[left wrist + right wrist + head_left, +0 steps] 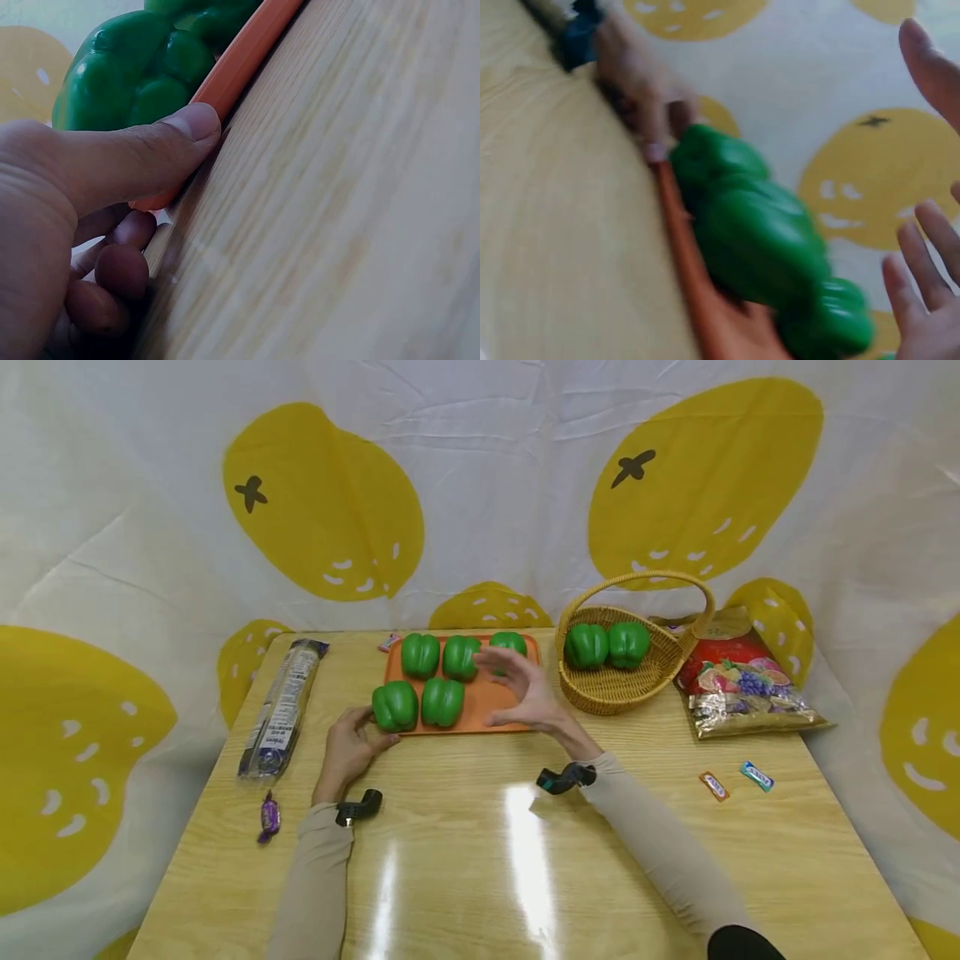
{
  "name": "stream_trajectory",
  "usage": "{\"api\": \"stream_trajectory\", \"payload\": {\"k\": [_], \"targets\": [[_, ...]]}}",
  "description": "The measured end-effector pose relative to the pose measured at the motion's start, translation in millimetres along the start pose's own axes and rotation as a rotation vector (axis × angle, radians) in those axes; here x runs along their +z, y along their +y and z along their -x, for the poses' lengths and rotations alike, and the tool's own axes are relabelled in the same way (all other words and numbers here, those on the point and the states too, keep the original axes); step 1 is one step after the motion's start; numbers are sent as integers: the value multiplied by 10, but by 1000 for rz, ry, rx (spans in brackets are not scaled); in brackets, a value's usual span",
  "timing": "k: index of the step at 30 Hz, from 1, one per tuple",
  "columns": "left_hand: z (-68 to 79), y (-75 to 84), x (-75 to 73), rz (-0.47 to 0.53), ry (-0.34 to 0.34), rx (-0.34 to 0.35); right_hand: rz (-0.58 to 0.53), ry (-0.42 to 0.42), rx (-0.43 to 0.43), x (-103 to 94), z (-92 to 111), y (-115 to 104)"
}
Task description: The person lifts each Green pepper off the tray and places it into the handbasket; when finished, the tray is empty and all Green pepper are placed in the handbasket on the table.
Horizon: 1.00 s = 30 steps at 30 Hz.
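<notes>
While the left hand [348, 747] is pinching the near left corner of the shallow, rectangular, orange plastic-looking tray [476, 710], the right hand [536, 693] is hovering over the tray's right part, its thumb and fingers spreading wide in a loose curve and holding nothing. Five glossy, lobed, green bell peppers [442, 702] are sitting on the tray, three along its far side and two toward its near left. Just right of the tray, a hooped, tan wicker basket [609, 700] is holding two matching peppers [628, 645].

For steadying the tray well, the left thumb [150, 150] should be pressing evenly on the rim, since a tilting corner could be setting the peppers rolling. The right fingers are probably best giving the tray's far right pepper some room.

The left wrist view is showing the thumb lying along the tray's rim and the other fingers curling below that corner, which the head view is partly hiding. The right wrist view, though blurring, is revealing a gap between the right fingers and the peppers; the head view is making them overlap.
</notes>
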<state>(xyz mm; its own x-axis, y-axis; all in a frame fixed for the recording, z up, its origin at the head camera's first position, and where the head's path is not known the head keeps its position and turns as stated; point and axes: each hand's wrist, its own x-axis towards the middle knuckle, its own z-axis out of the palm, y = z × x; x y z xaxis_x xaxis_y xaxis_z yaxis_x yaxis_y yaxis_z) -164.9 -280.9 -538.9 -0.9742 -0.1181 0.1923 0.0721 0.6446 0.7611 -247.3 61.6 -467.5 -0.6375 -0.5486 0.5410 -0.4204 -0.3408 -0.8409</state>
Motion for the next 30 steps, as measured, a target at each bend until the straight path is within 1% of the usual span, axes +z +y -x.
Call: {"api": "stream_trajectory", "payload": {"k": [2,5,8,10,12,15,17,19,21,22,23,25,27,29,30], "targets": [[-6,2,19,15,-11,-10,80,28,32,182,-3,207],[-7,18,38,28,-19,-14,271,100,71,347,13,440],[-1,32,39,32,-21,-13,438,149,113,437,22,577],[2,33,29,29,-21,-13,512,149,135,474,20,628],[4,30,12,23,-22,-13,563,129,151,507,1,661],[6,27,-21,11,-19,-16,602,111,182,552,-39,685],[9,38,-24,8,-21,-14,612,116,189,559,-44,685],[13,40,-16,11,-23,-20,599,128,192,558,-27,665],[24,35,-5,17,-26,-23,589,129,168,539,0,595],[28,32,0,21,-25,-26,575,125,150,521,9,526],[33,29,5,23,-24,-28,548,117,141,506,16,407],[40,29,5,20,-21,-24,478,92,116,446,11,99],[36,33,-1,19,-17,-19,391,64,82,330,-8,-260],[25,38,-13,8,-12,-11,296,41,55,153,-19,-593],[17,42,-22,2,-12,-10,265,29,30,26,-18,-708]]}}
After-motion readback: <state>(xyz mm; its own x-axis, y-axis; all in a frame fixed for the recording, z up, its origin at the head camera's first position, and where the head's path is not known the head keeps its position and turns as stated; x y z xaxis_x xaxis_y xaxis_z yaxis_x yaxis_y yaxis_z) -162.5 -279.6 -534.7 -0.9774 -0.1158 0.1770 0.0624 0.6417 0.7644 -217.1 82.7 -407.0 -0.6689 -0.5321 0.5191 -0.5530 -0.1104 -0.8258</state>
